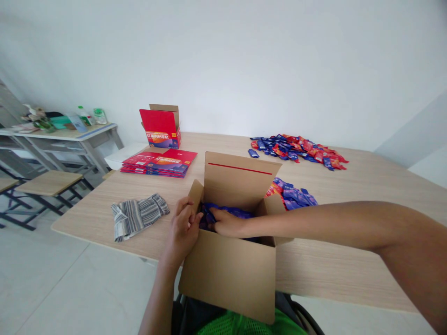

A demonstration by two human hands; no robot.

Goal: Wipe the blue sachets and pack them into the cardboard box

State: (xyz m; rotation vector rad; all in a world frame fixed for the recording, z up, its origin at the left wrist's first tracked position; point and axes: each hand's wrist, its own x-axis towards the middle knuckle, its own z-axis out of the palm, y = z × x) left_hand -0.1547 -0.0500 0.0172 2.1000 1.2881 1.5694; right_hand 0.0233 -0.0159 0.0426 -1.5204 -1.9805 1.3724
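An open cardboard box (228, 272) rests at the near edge of the wooden table (349, 260), against my lap. Blue sachets (230, 213) fill its inside. My left hand (185, 228) grips the box's left wall, fingers curled over the rim. My right hand (226, 222) reaches inside the box and lies on the blue sachets with its fingers pressed among them; what it grasps is hidden.
A small pile of blue and red sachets (291, 194) lies just behind the box, a larger heap (300, 150) farther back. Flat red cartons (159, 163) are stacked at left beside an opened red box (162, 125). A striped cloth (138, 215) lies near the left edge.
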